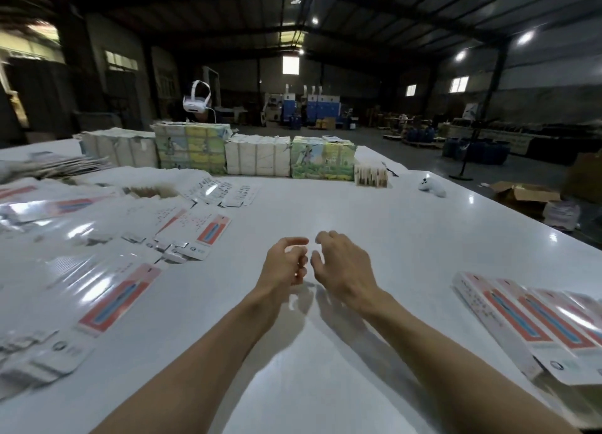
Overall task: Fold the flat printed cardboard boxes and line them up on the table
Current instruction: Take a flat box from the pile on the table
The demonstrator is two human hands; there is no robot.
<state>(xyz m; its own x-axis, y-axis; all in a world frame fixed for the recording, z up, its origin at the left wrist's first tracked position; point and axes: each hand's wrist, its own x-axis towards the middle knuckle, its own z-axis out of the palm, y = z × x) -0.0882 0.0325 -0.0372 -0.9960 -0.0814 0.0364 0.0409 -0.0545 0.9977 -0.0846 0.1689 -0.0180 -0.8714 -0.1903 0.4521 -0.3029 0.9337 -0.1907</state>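
Both my hands hover over the middle of the white table [374,212], close together and holding nothing. My left hand [285,264] has loosely curled fingers, and my right hand [342,264] is relaxed beside it. Flat printed cardboard boxes [120,300], white with a red and blue panel, lie spread in overlapping heaps across the table's left side. A row of folded boxes [534,323] of the same print lies side by side at the right edge, away from my hands.
Bundled stacks of printed and white cardboard [257,155] line the table's far side. A small box [371,174] and a white controller [431,186] sit far right. A white headset [197,103] hangs behind the stacks. Open cartons [524,194] stand on the floor to the right.
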